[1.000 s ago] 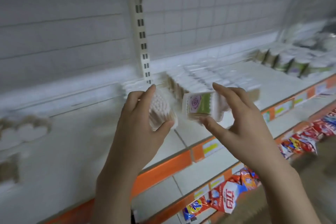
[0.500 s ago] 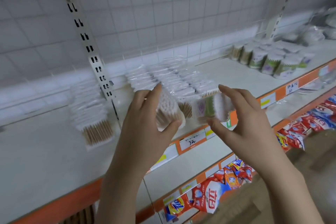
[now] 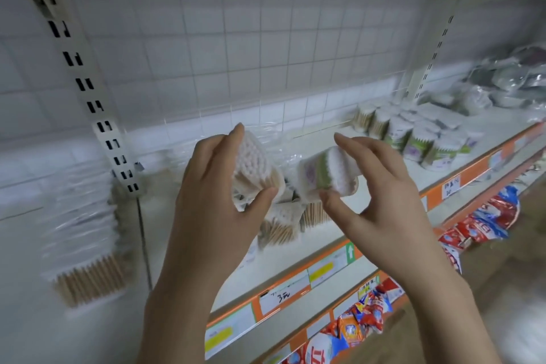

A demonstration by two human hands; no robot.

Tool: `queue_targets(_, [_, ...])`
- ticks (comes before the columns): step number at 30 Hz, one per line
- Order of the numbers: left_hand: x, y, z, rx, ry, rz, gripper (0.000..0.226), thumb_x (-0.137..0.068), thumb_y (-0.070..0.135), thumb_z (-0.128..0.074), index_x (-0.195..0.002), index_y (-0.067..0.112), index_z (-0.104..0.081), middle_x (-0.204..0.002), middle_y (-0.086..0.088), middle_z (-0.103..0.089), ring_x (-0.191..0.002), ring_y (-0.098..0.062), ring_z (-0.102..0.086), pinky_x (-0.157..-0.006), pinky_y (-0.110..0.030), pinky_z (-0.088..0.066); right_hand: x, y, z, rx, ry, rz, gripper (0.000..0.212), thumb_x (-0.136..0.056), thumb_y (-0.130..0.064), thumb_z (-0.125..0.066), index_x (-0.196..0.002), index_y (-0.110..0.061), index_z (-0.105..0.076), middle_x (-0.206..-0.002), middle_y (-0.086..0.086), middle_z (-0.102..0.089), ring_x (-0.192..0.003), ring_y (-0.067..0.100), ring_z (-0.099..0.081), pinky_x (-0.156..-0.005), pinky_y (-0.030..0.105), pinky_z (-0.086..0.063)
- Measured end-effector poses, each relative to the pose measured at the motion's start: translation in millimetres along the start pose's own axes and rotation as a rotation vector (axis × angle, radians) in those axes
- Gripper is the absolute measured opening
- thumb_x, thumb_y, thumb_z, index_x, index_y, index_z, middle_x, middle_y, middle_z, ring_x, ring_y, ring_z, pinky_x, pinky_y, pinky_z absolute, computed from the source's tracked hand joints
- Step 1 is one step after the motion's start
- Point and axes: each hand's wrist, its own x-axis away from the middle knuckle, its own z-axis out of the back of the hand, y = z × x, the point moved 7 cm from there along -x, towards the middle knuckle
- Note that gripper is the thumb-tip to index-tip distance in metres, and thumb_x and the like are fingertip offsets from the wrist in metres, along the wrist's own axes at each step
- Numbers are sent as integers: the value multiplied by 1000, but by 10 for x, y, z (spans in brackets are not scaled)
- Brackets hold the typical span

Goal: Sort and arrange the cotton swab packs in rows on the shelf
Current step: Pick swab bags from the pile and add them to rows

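My left hand (image 3: 212,195) holds a clear pack of cotton swabs (image 3: 255,170) between thumb and fingers, white tips facing me. My right hand (image 3: 378,186) holds a second swab pack with a green label (image 3: 325,173) the same way. Both packs hang above the white shelf (image 3: 381,195). Behind and below them stand rows of swab packs (image 3: 283,224) with wooden sticks showing. Another row of packs (image 3: 85,245) lies on the shelf section to the left.
Round green-labelled swab tubs (image 3: 419,139) stand at the right of the shelf, with bagged goods (image 3: 508,83) beyond. A slotted upright (image 3: 97,109) divides the shelf sections. Orange price strips (image 3: 295,289) edge the shelf. Red and blue packets (image 3: 484,221) fill the lower shelf.
The view has swung to the right, so the shelf contents have shifted left in frame. Both hands have risen slightly while keeping hold of their packs.
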Motion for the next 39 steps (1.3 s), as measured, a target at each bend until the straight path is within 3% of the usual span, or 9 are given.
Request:
queue_targets(7, [-173, 260, -336, -47, 59, -34, 70, -69, 23, -78, -131, 17, -47, -116, 12, -41, -106, 6, -34, -88, 6, -23, -118, 476, 176, -37, 48, -22, 62, -75, -26, -62, -135, -22, -45, -120, -13, -40, -113, 4, -37, -92, -4, -18])
queue_targets(11, [-250, 429, -676, -106, 78, 28, 71, -66, 24, -80, -130, 18, -49, -121, 7, -50, -108, -8, -45, -84, -3, -30, -255, 872, 271, -79, 40, 17, 61, -75, -25, -62, -134, -20, -46, -119, -12, -40, -112, 5, -37, -93, -3, -18])
queue_targets(17, [-417, 741, -1345, -151, 94, 107, 75, -66, 19, -81, -133, 20, -47, -115, 15, -40, -109, -16, -48, -88, -17, -32, -508, 1676, 523, -30, -44, 67, 59, -77, -20, -67, -132, -12, -49, -121, 3, -48, -113, 15, -41, -93, -2, -17])
queue_targets(21, [-453, 945, -1780, -157, 72, 114, 77, -68, 23, -80, -135, 23, -43, -116, 18, -38, -109, -14, -49, -84, -15, -32, -578, 2137, 610, -25, -115, 59, 62, -76, -15, -72, -133, -14, -49, -124, 5, -48, -115, 14, -37, -91, 1, -19])
queue_targets(26, [-477, 1030, -2065, -195, -1, 113, 76, -70, 20, -79, -136, 17, -42, -122, 5, -46, -111, -17, -48, -89, -22, -34, -596, 2370, 595, -47, -148, 83, 62, -76, -14, -72, -133, -12, -48, -124, 5, -48, -115, 13, -35, -93, -2, -15])
queue_targets(28, [-504, 1035, -2107, -212, -19, 115, 75, -71, 20, -78, -136, 16, -42, -123, 2, -47, -110, -17, -47, -90, -21, -33, -616, 2418, 597, -48, -147, 84, 62, -75, -13, -72, -133, -11, -49, -124, 7, -49, -114, 14, -35, -93, 5, -19])
queue_targets(34, [-581, 966, -2192, -178, -22, 133, 73, -70, 17, -78, -134, 13, -44, -122, 0, -48, -111, -18, -48, -89, -17, -31, -647, 2486, 626, -13, -173, 87, 61, -77, -12, -72, -133, -10, -48, -126, 6, -49, -118, 17, -37, -94, 10, -19])
queue_targets(39, [-606, 911, -2306, -156, -35, 146, 72, -71, 20, -77, -134, 17, -43, -124, 3, -47, -112, -18, -48, -89, -24, -34, -700, 2525, 623, 5, -195, 86, 60, -79, -16, -71, -134, -13, -47, -126, 3, -48, -119, 18, -41, -98, 14, -24])
